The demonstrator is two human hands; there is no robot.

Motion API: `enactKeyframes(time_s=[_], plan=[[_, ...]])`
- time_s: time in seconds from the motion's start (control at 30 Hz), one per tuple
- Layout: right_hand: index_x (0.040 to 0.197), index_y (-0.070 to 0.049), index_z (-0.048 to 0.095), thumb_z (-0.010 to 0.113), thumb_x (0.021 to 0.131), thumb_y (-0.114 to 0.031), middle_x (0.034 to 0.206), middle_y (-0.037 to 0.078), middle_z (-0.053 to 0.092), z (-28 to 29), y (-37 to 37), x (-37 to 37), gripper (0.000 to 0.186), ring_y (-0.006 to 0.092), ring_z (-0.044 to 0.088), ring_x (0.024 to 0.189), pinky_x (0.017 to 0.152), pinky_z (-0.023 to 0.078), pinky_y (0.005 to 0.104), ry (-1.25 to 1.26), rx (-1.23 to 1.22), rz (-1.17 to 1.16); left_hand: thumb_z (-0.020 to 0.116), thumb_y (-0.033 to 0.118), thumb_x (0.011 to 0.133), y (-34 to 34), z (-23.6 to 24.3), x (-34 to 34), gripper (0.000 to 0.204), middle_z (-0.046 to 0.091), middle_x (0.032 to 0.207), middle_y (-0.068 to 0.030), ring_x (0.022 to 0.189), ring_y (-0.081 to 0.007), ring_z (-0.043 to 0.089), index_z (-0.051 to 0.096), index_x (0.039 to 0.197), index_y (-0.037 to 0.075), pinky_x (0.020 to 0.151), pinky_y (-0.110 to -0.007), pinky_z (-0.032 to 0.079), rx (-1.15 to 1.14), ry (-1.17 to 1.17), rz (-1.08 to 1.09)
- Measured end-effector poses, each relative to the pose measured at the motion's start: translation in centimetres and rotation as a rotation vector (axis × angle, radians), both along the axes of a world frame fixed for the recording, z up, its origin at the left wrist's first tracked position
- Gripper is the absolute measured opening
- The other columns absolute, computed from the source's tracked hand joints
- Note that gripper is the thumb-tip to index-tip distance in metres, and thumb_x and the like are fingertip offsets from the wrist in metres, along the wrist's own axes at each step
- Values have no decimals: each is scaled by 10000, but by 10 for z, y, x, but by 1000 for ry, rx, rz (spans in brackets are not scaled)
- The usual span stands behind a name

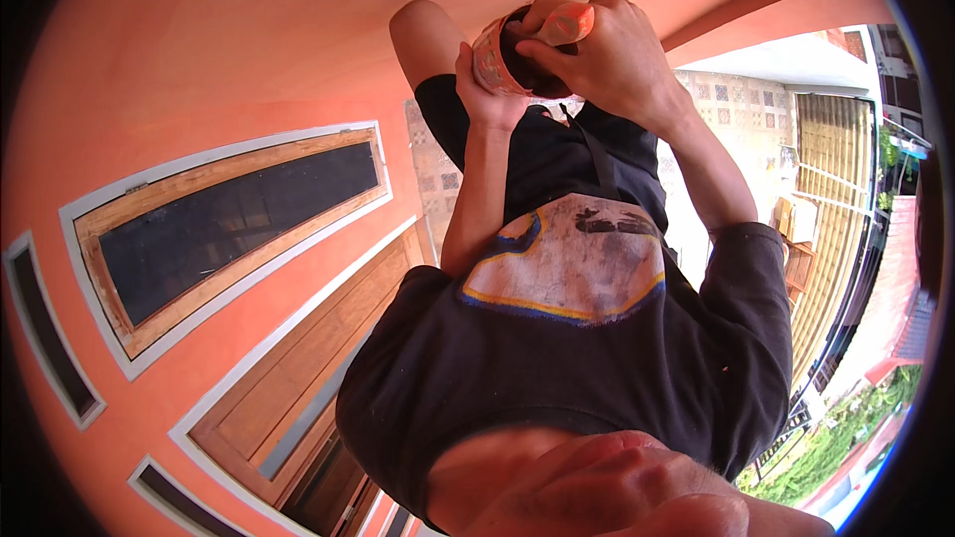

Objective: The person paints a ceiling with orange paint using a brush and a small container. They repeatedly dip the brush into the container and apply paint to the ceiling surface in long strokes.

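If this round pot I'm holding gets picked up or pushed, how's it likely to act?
The pot would probably roll if laid on its side, given its curved wall. It seems fairly stiff, since that wall keeps its curve against the left hand. The streaky orange outside might be slippery if wet, though I can't tell whether it is.
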State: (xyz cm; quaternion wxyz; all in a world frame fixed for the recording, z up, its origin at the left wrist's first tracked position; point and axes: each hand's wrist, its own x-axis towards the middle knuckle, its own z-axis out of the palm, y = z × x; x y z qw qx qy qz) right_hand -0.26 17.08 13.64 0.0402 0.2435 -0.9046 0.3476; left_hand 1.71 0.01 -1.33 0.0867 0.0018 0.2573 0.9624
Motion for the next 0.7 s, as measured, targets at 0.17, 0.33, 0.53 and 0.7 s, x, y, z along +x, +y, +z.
enactKeyframes(time_s=[0.17, 0.33, 0.53, 0.7], plan=[[1026, -164, 756, 709, 920, -399, 694, 110, 714, -10, -7, -2, 262, 325, 701, 663, 633, 557, 428, 53, 95, 2, 286, 619, 1034, -1, -4, -2, 693, 475, 1541, -86, 1442, -312, 432, 447, 1520, 153, 1182, -545, 355, 30, -73, 3], [967, -181, 774, 727, 900, -410, 698, 96, 716, -6, -1, -5, 243, 316, 699, 661, 621, 550, 431, -20, 75, -21, 306, 669, 1013, 1, -2, -4, 737, 455, 1559, -94, 1455, -312, 419, 432, 1533, 161, 1189, -557, 343, 61, -82, -27], [1024, -133, 780, 748, 895, -270, 695, 73, 704, 8, 21, -5, 191, 273, 688, 638, 622, 542, 378, 12, -274, 19, 311, 781, 961, 5, 1, -8, 877, 433, 1559, -127, 1447, -326, 433, 343, 1576, 156, 1116, -566, 469, 41, 29, -44], [1033, -126, 775, 767, 872, -190, 813, 75, 732, 9, 27, -8, 174, 264, 694, 684, 624, 540, 369, 90, -278, 110, 308, 801, 950, 7, 0, -5, 890, 453, 1531, -130, 1378, -338, 505, 353, 1565, 158, 973, -546, 569, 179, -144, -22]])
